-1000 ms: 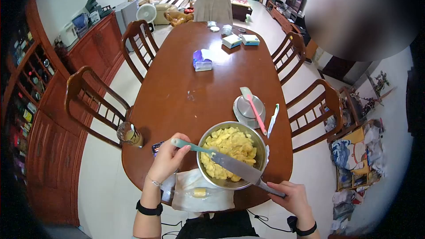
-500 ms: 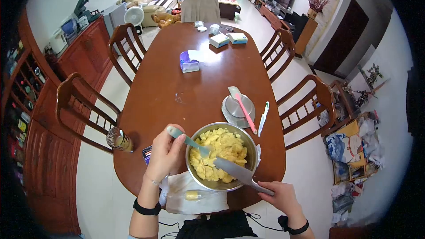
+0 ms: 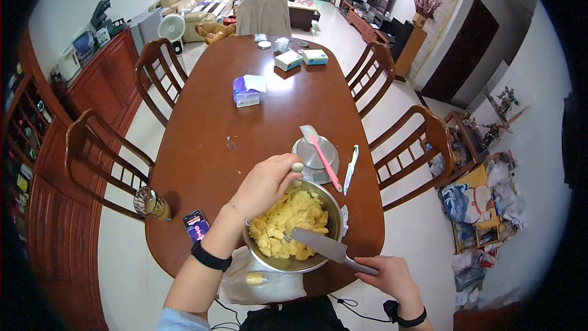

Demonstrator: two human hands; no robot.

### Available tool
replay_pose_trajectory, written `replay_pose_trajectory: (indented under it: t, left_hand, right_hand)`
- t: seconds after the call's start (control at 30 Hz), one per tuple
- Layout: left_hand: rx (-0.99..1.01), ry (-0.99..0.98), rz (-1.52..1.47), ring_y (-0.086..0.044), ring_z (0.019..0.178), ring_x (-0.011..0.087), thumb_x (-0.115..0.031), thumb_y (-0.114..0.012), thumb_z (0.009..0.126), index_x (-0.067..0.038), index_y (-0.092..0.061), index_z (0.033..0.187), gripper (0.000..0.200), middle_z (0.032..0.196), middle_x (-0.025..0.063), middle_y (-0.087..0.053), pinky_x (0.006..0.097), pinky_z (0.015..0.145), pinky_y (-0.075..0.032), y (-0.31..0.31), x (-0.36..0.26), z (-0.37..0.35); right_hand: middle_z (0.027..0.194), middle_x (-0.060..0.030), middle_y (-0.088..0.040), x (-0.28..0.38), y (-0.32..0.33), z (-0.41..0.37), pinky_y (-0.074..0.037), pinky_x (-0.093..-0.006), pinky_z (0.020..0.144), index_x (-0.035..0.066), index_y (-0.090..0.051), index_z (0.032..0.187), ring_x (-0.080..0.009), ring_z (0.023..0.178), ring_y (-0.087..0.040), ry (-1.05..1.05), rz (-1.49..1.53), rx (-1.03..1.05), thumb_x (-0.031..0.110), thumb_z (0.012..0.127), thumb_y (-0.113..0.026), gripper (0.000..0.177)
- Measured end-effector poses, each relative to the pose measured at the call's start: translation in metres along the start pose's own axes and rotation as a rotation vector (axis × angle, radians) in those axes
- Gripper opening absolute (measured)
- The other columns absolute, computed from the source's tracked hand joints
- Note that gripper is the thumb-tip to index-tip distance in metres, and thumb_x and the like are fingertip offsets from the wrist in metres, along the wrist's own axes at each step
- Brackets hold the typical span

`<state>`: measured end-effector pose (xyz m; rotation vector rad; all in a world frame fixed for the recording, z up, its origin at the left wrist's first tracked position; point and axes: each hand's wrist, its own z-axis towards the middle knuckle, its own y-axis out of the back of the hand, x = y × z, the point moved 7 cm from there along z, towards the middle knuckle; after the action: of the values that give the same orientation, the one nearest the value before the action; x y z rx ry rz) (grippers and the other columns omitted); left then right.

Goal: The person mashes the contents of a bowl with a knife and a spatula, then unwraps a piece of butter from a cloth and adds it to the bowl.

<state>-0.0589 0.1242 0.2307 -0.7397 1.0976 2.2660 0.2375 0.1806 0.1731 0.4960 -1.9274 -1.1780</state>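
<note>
Steel bowl (image 3: 335, 211): stands at the near end of the bench (image 3: 202, 147), straight in front of the person, with both hands at its rim.
Yellow pieces (image 3: 288, 220): soft chunks fill most of the bowl, heaped toward its left side.
Left hand (image 3: 264, 184): sits over the bowl's far-left rim with its back turned up and the fingers curled tight round a pale handle (image 3: 297, 167).
Pale handle: only its rounded end shows past the fingers, above the bowl's far edge; the rest is hidden under the hand.
Right hand (image 3: 387, 274): beyond the bench's near-right edge, just outside the bowl, closed on the grip of the knife (image 3: 315, 244).
Knife: the broad blade crosses the near-right rim and slants inward, its tip resting among the yellow pieces near the middle of the bowl.
Scale (image 3: 308, 158): a round metal one just beyond the bowl, close to the left hand's fingertips, with a pink spatula (image 3: 325, 163) lying across it.
White stick (image 3: 350, 168): lies on the bench just right of the scale.
Phone (image 3: 196, 225): left of the bowl, beside the left wrist, screen lit.
Glass jar (image 3: 149, 202): at the bench's left edge, well apart from the bowl.
Plastic bag (image 3: 257, 279): hangs over the near edge under the bowl, with one yellow piece inside it.
</note>
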Motion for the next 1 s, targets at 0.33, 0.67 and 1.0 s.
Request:
replay_pose_trajectory:
  t: [0.33, 0.67, 1.0]
  left_hand:
    - [0.139, 0.132, -0.055, -0.06, 0.072, 0.0279, -0.006, -0.055, 0.088, 0.0, -0.053, 0.091, 0.007, 0.079, 0.0161, -0.06, 0.0352, 0.069, -0.049, -0.029, 0.044, 0.011]
    - [-0.043, 0.264, -0.006, -0.055, 0.075, 0.0279, -0.014, -0.06, 0.088, -0.001, -0.055, 0.094, 0.015, 0.079, 0.0141, -0.058, 0.0388, 0.069, -0.045, -0.02, 0.066, -0.007]
    - [-0.147, 0.374, 0.061, -0.055, 0.109, 0.0321, -0.02, -0.057, 0.091, 0.0, -0.053, 0.123, 0.038, 0.112, 0.0193, -0.059, 0.0385, 0.093, -0.043, -0.04, 0.108, -0.06]
  right_hand:
    - [0.085, -0.0072, -0.069, -0.001, -0.002, 0.004, -0.052, -0.0359, 0.067, 0.02, -0.067, 0.11, -0.026, 0.076, -0.066, -0.003, 0.0, 0.046, 0.034, 0.079, -0.07, 0.034]
    - [0.081, -0.0079, -0.068, 0.011, 0.045, 0.007, -0.051, -0.0367, 0.062, 0.02, -0.068, 0.108, -0.0266, 0.073, -0.066, 0.037, -0.155, 0.041, 0.028, 0.076, -0.071, 0.033]
    - [0.072, -0.0095, -0.063, 0.089, 0.071, 0.055, -0.051, -0.0388, 0.057, 0.016, -0.068, 0.102, -0.0272, 0.065, -0.064, 0.424, -0.585, 0.171, 0.019, 0.075, -0.069, 0.028]
